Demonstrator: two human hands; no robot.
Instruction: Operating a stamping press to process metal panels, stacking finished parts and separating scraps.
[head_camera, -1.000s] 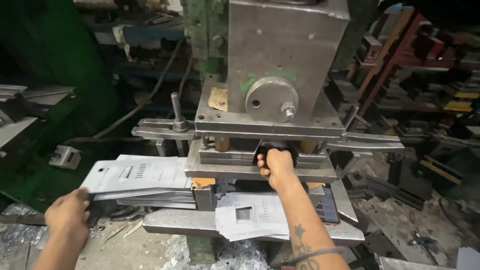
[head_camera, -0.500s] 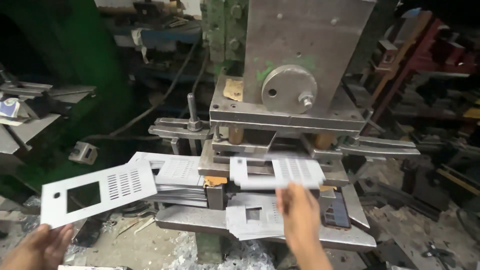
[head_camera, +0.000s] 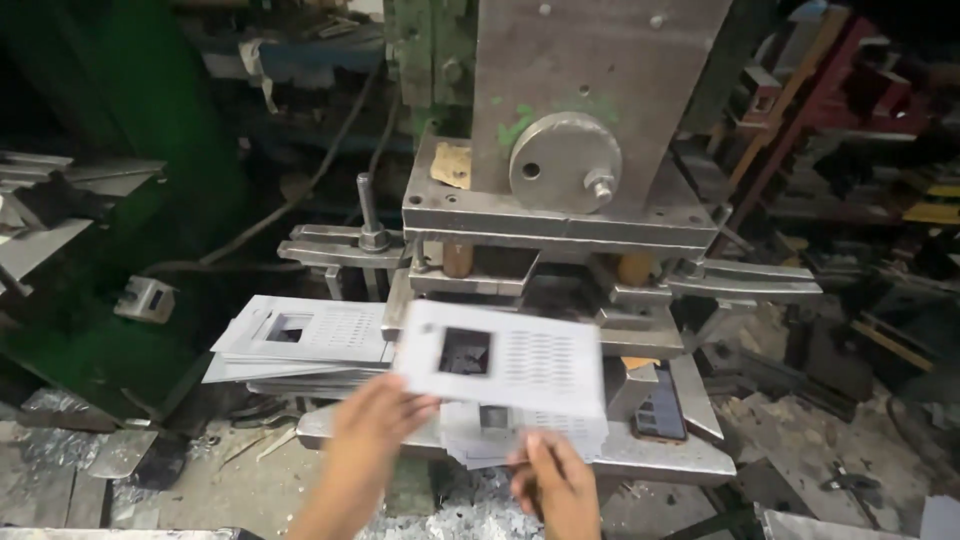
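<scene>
From where I watch, at nine o'clock lies a stack of punched sheets (head_camera: 300, 345), pale metal panels each with a square window and rows of slots, resting on the left of the press bed (head_camera: 660, 455). Just right of it my left hand (head_camera: 375, 425) comes up from six o'clock, its fingers closed on the near left edge of a single sheet (head_camera: 505, 360), which is blurred and held flat in front of the die gap. My right hand (head_camera: 550, 480), at five o'clock, pinches the same sheet's near edge from below, thumb uppermost; how tightly I cannot tell through the blur. Under the sheet sits a second, lower pile (head_camera: 500, 430) on the bed. Above, at twelve o'clock, stands the grey ram block (head_camera: 590, 90) with its round boss (head_camera: 563, 162). At three o'clock a dark phone (head_camera: 660, 405) lies on the bed's right side. I judge the step to be carrying one panel between die and piles; any next move calls for keeping both sets of fingers clear of the gap beneath the ram.
</scene>
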